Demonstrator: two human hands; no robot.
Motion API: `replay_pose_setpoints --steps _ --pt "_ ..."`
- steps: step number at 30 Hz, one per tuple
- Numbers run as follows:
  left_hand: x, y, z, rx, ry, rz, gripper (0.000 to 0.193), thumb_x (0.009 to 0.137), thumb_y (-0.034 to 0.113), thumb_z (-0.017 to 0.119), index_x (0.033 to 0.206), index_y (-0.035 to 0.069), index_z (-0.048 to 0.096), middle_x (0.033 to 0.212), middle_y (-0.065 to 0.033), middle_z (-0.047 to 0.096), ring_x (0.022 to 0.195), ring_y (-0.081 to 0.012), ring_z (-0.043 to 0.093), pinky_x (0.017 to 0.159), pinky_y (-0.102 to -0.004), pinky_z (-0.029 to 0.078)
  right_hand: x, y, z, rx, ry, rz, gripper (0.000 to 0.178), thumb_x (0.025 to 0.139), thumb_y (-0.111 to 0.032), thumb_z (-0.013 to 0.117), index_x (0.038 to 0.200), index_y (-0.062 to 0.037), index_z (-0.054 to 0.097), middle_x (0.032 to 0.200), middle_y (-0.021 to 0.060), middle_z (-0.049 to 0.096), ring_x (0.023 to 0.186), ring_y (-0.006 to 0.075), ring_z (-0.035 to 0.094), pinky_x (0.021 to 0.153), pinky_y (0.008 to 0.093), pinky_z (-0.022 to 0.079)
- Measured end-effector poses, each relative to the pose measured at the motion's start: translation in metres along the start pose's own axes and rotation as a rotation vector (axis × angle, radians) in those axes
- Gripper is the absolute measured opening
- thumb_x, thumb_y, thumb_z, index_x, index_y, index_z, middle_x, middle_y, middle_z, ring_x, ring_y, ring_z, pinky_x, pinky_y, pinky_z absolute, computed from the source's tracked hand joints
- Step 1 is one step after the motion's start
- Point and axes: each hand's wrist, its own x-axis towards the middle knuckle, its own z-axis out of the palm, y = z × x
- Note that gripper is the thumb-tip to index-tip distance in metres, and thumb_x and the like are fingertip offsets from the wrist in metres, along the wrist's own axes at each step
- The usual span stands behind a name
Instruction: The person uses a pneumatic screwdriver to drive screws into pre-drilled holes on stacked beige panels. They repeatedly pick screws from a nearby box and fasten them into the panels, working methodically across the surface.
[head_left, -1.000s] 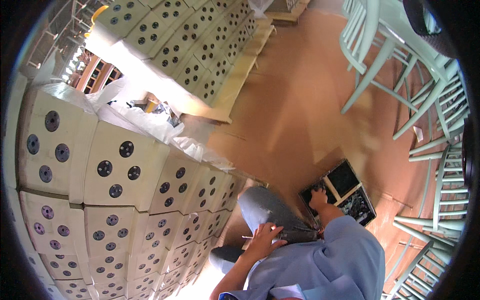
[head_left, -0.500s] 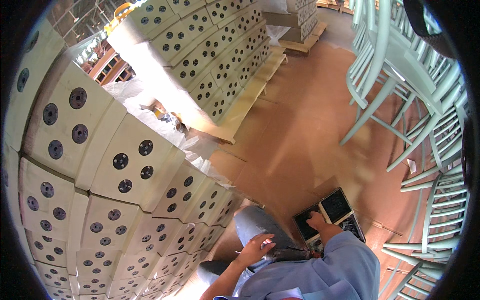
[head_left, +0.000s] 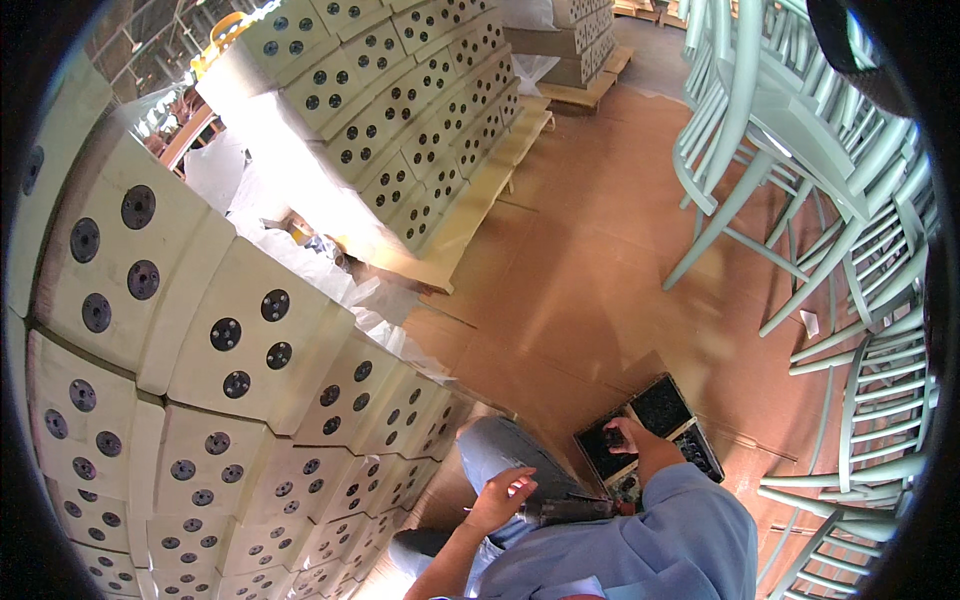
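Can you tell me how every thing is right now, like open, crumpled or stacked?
Divided box: open
Left hand: fingers bent, grip unclear
Right hand: over or in that box, fingers bent, grip unclear
Dark elongated tool: lying sideways, on or off unclear
Cream blocks: stacked in rows
Wooden pallet: loaded
Plastic sheeting: crumpled
Pale green chairs: crowded together

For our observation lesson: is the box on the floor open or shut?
Open: the box shows uncovered compartments from above, and the right hand is over it.
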Motion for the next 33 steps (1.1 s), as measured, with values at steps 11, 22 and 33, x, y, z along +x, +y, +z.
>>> replay_pose_setpoints --steps 11,22,33 --pt "0.005 -0.013 -0.002 -0.143 0.046 -0.081 0.031 0.102 0.016 0.061 0.128 0.0 0.063 0.106 -0.0089 0.072 0.099 -0.0153 0.068 0.088 -0.0291 0.055 -0.02 0.002 -0.003 0.027 -0.015 -0.139 0.016 0.099 -0.029 0.058 0.095 -0.0137 0.062 0.069 -0.0007 0.042 0.054 0.0138 0.035 0.047 0.0309 0.027" --pt "0.016 -0.01 -0.002 -0.883 0.24 -0.169 0.039 0.106 0.028 0.052 0.129 -0.003 0.057 0.104 -0.0137 0.068 0.1 -0.0246 0.067 0.092 -0.0403 0.055 -0.069 -0.032 0.05 0.085 -0.389 -0.307 0.026 0.101 -0.032 0.056 0.087 -0.0108 0.061 0.06 -0.0048 0.039 0.046 0.0092 0.029 0.041 0.027 0.021" --pt "0.046 0.035 -0.008 -1.645 0.139 0.007 0.068 0.107 0.058 0.025 0.132 0.001 0.054 0.134 -0.0167 0.058 0.13 -0.0294 0.053 0.114 -0.0464 0.038 -0.297 -0.051 0.261 -0.655 -0.159 -1.818 0.018 0.093 -0.018 0.065 0.083 -0.0038 0.066 0.081 0.013 0.065 0.069 0.0296 0.064 0.062 0.0393 0.049"
